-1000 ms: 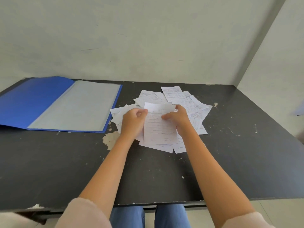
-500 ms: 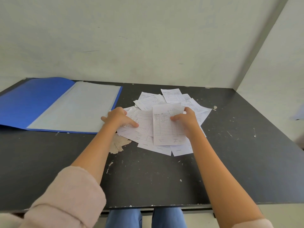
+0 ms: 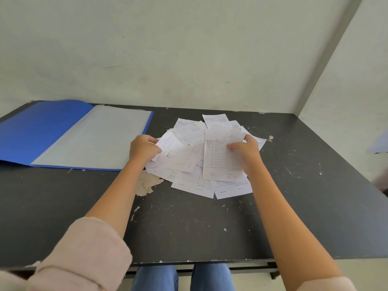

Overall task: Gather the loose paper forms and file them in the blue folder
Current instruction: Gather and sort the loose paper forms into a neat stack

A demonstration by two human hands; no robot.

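Open folder (image 3: 92, 137) left of paper forms (image 3: 195, 181)

Scuffed blk table (image 3: 189, 227) w/ tan peeled patch (image 3: 147, 183), pale wall (image 3: 189, 49) behind, blue jeans (image 3: 212, 278) below.

A scuffed black table (image 3: 189, 227) bears an open blue folder (image 3: 42, 131) and, beside it, scattered paper forms (image 3: 193, 185).

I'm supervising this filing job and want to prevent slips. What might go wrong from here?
1. The left hand pinches one sheet at its edge while it overlaps the loose pile; lifting it may drag neighbours askew.
2. The right hand holds its form by one side only, so it may bend or crease before reaching the blue folder.
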